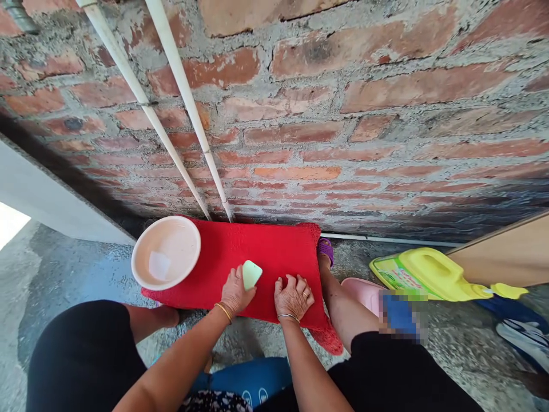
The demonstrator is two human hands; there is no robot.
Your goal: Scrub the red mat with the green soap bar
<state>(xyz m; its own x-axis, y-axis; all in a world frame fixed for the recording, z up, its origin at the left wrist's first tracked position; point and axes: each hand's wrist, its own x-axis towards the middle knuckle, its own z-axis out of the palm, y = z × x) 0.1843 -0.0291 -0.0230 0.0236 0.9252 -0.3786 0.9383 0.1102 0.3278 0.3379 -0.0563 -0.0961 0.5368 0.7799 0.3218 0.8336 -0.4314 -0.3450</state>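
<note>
Grasping a pale green block (252, 274), the left hand (238, 290) hides its near edge on the red cloth (274, 243). The right hand (294, 297) lies released and spread on the same cloth, which covers whatever supports it. In the pale basin (174, 237), a whitish patch (159, 265) is hard to identify. Pixelation obscures something near the yellow bottle (433, 272); a shoe (524, 339) is cut off rightward.

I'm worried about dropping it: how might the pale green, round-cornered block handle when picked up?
The block is probably stiff, its outline crisp and unbent; likely light, being small beside the left hand; perhaps slippery, since its face looks smooth.
</note>
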